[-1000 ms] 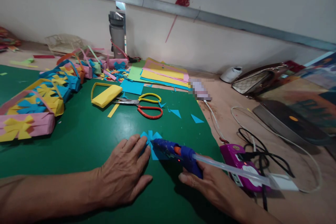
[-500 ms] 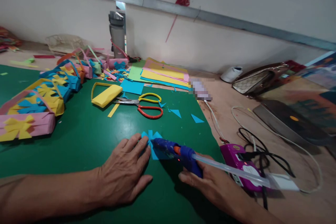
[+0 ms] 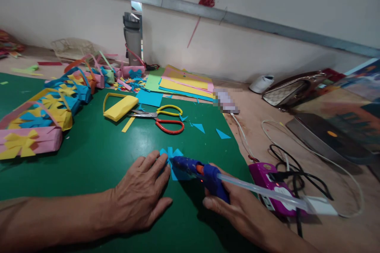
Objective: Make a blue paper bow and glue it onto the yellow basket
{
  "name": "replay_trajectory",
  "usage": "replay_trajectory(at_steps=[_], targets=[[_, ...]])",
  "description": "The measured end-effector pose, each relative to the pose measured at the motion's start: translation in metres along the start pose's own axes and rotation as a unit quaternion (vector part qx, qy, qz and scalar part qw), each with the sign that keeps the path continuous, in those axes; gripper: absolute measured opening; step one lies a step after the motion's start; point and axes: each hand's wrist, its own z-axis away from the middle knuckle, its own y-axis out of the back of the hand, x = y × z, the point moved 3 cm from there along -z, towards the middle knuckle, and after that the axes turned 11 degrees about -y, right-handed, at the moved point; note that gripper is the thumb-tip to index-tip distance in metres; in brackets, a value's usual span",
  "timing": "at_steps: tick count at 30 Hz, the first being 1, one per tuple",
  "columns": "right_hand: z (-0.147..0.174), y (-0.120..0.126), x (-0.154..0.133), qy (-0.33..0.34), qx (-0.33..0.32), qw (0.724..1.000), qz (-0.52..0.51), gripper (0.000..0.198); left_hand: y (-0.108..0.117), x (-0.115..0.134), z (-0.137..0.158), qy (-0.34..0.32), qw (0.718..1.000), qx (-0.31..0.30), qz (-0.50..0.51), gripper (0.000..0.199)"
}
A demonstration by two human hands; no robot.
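Note:
My left hand (image 3: 145,189) lies flat on the green mat (image 3: 89,174), its fingertips on the left edge of a blue paper cutout (image 3: 179,174) shaped like a flower or bow. My right hand (image 3: 234,201) is wrapped round a blue glue gun (image 3: 196,168), with a clear glue stick (image 3: 261,190) sticking out of its back. The gun's nozzle points at the cutout's middle; whether it touches the paper I cannot tell. Beyond my hands lie scissors (image 3: 170,126) with one yellow and one red handle, beside a small yellow paper bag (image 3: 121,108).
Finished paper bags with bows (image 3: 32,140) line the left side. Coloured sheets (image 3: 187,83) and a grey bottle (image 3: 132,39) stand at the back. To the right are a purple power strip (image 3: 271,185), tangled black cables (image 3: 297,170) and a dark case (image 3: 329,138).
Hardly anything differs. My right hand and the back of the glue gun have shifted very slightly; my left hand and the blue paper stay put.

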Motion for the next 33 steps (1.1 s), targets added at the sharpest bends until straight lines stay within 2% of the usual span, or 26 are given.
replay_trajectory(at_steps=[2,4,9,15,27,33], targets=[[0.001,0.0,-0.002,0.017,-0.027,0.999,-0.005,0.045,0.0,0.0,0.0,0.001,1.0,0.0,0.003,0.054],[0.002,0.0,-0.003,0.028,-0.032,0.999,-0.009,0.038,0.001,-0.001,0.0,0.0,1.0,0.0,0.006,0.054],[0.001,0.0,-0.002,0.03,-0.011,0.999,0.003,0.046,0.0,-0.002,-0.001,0.0,1.0,-0.004,0.004,0.053],[0.001,-0.002,0.003,0.032,-0.03,0.999,-0.004,0.05,0.0,-0.001,0.0,-0.002,1.0,0.0,0.007,0.053],[0.001,0.0,-0.006,0.037,-0.032,0.999,-0.004,0.021,0.0,-0.001,0.0,0.002,1.0,0.002,0.016,0.052],[0.002,0.0,-0.007,0.034,-0.028,0.999,-0.004,0.021,0.0,0.0,0.0,0.0,1.0,-0.003,0.001,0.053]])
